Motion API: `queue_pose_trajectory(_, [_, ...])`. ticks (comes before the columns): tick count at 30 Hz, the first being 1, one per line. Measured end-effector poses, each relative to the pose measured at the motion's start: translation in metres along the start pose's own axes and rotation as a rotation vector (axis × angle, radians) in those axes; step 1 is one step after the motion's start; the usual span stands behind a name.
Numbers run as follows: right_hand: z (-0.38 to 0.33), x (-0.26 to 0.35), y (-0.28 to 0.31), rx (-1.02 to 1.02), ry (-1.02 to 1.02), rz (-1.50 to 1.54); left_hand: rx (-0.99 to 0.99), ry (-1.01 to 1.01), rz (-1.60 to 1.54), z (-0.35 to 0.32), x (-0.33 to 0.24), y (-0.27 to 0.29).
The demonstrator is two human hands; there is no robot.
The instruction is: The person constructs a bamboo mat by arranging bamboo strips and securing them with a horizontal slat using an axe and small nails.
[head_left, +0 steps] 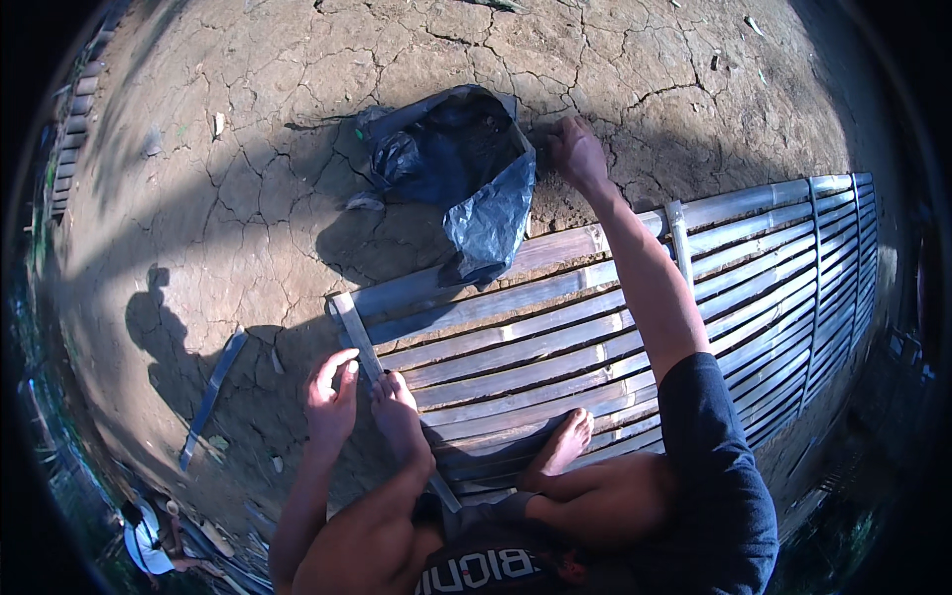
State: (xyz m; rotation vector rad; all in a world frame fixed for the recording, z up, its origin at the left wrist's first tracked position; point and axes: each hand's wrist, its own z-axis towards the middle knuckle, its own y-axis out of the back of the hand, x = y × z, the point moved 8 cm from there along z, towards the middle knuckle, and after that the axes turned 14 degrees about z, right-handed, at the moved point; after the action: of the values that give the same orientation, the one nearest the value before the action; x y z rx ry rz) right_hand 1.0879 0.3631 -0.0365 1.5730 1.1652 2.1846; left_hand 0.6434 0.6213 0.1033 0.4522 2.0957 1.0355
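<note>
A dark plastic bag (pixel 493 213), crumpled with its mouth gaping, stands on the cracked soil just past the slatted bamboo platform (pixel 555 327). My right arm stretches out over the platform. At its end, my right hand (pixel 580 154) is closed, low over the ground close to the bag's right side. A dark patch lies between that hand and the bag, and I cannot make out what the fingers hold. My left hand (pixel 332 397) hangs beside the platform's left end strip (pixel 357 335), its fingers loosely curved and apart, with nothing in them.
My bare feet rest on the platform, the left foot (pixel 394 397) by the end strip. A loose flat strip (pixel 213 397) lies on the soil at the left. Another person (pixel 149 540) is far off at the lower left. A stacked edging (pixel 79 124) runs along the far left.
</note>
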Motion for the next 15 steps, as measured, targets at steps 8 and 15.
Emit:
queue_pose_trajectory(8, [0.013,-0.140,0.003,0.326,-0.267,0.188,-0.102,-0.240,-0.017,0.021,-0.008,-0.005])
queue_pose_trajectory(15, [0.012,-0.086,-0.028,0.406,0.051,-0.325,-0.052,-0.070,0.000,-0.030,0.013,-0.018])
